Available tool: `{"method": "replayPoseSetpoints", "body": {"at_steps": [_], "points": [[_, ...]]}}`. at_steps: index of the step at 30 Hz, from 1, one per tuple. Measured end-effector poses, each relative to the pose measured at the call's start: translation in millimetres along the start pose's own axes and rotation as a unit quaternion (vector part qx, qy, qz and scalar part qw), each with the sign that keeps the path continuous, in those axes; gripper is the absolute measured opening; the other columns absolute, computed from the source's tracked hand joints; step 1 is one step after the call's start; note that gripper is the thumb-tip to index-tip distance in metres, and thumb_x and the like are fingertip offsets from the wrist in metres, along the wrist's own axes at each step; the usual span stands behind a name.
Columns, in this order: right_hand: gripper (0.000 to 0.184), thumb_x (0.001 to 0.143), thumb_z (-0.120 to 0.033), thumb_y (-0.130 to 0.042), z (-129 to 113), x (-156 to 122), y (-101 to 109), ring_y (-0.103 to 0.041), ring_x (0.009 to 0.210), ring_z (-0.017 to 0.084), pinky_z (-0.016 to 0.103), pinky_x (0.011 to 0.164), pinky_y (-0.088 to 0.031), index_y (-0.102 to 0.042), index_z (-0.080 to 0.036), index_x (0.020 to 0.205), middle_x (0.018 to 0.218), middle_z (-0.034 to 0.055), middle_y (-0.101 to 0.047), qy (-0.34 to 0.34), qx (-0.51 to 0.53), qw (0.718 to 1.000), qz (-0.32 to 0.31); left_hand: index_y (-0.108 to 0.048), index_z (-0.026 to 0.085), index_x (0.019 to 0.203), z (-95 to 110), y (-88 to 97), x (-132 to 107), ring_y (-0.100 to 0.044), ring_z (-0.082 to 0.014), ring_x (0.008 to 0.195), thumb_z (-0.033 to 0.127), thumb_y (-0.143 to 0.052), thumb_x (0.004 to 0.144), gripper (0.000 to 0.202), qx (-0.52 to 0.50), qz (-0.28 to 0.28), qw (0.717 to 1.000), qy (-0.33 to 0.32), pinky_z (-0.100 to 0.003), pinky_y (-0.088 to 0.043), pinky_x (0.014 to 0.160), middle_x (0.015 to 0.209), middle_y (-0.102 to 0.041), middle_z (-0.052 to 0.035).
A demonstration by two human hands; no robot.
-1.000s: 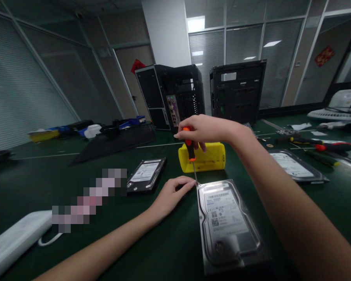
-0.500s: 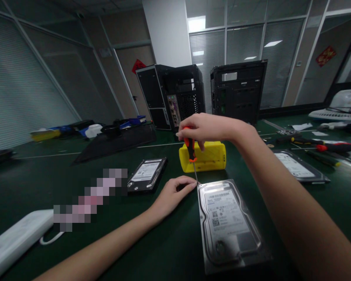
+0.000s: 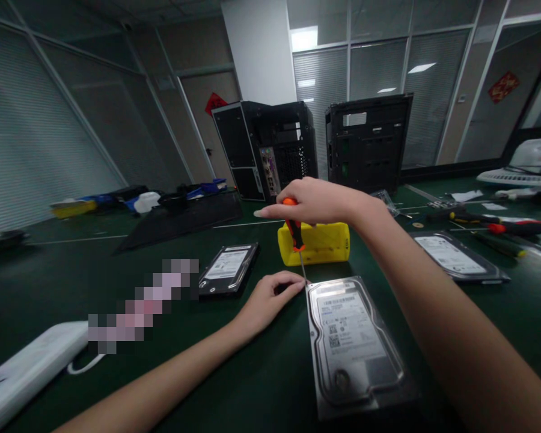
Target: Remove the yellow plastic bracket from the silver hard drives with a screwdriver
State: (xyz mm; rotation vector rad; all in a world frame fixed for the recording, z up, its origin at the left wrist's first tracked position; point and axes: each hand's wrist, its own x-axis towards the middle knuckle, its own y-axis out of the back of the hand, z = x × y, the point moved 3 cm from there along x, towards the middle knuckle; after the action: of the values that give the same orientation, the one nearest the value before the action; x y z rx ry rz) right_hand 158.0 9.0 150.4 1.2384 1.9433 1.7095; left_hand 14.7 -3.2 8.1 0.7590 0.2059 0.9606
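A silver hard drive (image 3: pixel 356 355) lies label up on the green table (image 3: pixel 279 379), long axis running away from the wearer, far end leaning left. Its white label (image 3: pixel 351 328) bears barcodes, a CE mark and a blurred blue word. The right hand (image 3: pixel 309 199) grips a screwdriver (image 3: pixel 296 234), tip by the drive's far left corner; the left hand (image 3: pixel 269 296) reaches there, grasp unclear. Behind stand a yellow bin (image 3: pixel 324 243), a black computer case (image 3: pixel 374 144) and glass partitions (image 3: pixel 379 69).

A silver hard drive (image 3: pixel 354 343) lies label-up on the green desk (image 3: pixel 270 379); an orange-and-black screwdriver (image 3: pixel 296 239) leans slightly, tip at its far-left corner.
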Motion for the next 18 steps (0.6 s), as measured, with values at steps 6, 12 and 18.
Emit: {"method": "replayPoseSetpoints", "body": {"at_steps": [6,12,18], "points": [[0.022,0.085,-0.031,-0.038,-3.1,-2.6,-0.9,-0.057,0.053,0.01,0.019,0.047,-0.042,-0.053,-0.015,0.087,0.085,0.0073,-0.062,-0.016,0.09,0.994,-0.057,-0.065,0.019,0.094,2.5,0.0,-0.9,-0.056,-0.0198,0.097,0.036,-0.045,0.085,0.028,-0.008,-0.006,1.0,0.006,-0.032,-0.041,0.088,0.099,-0.065,-0.0045],[0.023,0.085,-0.034,-0.043,-6.4,-3.7,-0.6,-0.059,0.054,0.009,0.019,0.052,-0.045,-0.055,-0.014,0.087,0.087,0.0061,-0.061,0.013,0.108,0.992,-0.059,-0.064,0.019,0.096,0.4,-0.6,-1.2,-0.056,-0.0194,0.098,0.036,-0.044,0.086,0.029,-0.015,-0.013,1.0,0.005,-0.03,-0.04,0.088,0.101,-0.064,-0.0039],[0.036,0.082,-0.047,-0.045,-2.0,-2.8,-2.9,-0.059,0.052,0.011,0.02,0.047,-0.045,-0.054,-0.014,0.076,0.076,0.0064,-0.062,-0.017,0.105,0.993,-0.051,-0.064,0.019,0.096,-1.0,-1.2,-1.3,-0.055,-0.0196,0.099,0.036,-0.044,0.086,0.028,-0.014,-0.016,1.0,0.0,-0.031,-0.04,0.089,0.102,-0.064,-0.0043]]}}
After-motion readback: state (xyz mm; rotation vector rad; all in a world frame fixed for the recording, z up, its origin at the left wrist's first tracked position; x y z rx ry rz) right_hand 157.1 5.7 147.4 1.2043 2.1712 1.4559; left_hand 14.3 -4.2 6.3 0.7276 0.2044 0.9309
